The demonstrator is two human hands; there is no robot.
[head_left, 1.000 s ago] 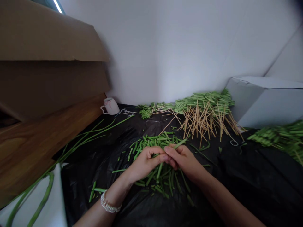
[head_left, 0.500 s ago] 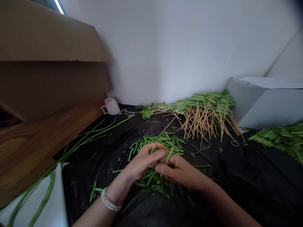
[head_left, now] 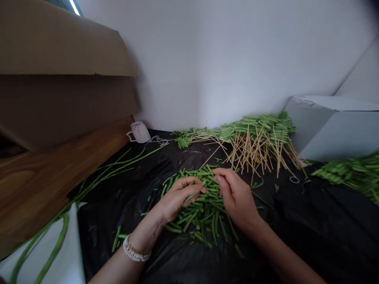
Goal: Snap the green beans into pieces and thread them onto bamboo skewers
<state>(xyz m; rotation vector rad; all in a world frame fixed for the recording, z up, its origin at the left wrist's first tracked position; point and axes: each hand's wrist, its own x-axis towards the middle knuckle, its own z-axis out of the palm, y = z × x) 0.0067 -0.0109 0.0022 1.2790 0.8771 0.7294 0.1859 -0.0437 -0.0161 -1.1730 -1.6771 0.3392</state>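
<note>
Lying in a loose heap on the black plastic sheet point(head_left: 225, 268), the green bean pieces point(head_left: 204, 215) sit right under my two hands. My left hand point(head_left: 178, 199) is curled over the left side of the heap, thumb and fingers close together, and a short green piece seems to be caught between them, though the fingers hide most of it. My right hand point(head_left: 239, 197) is at the far right edge of the heap, loosely bent, with its fingertips by the pieces; whether it has hold of one, I cannot tell.

What worries me is how loosely everything lies. If I drag a piece from underneath instead of lifting one off the top, I could pull its neighbours along and scatter them across the slick plastic. A lax left grip could let its piece slip back among the lookalikes, and squeezing too hard might bruise or snap it.

Beyond the heap, the wooden sticks point(head_left: 248, 154) fan towards me from the stacked beans point(head_left: 257, 125) by the wall; a careless reach of my right hand could catch their ends, prick me, or knock the stack loose.
</note>
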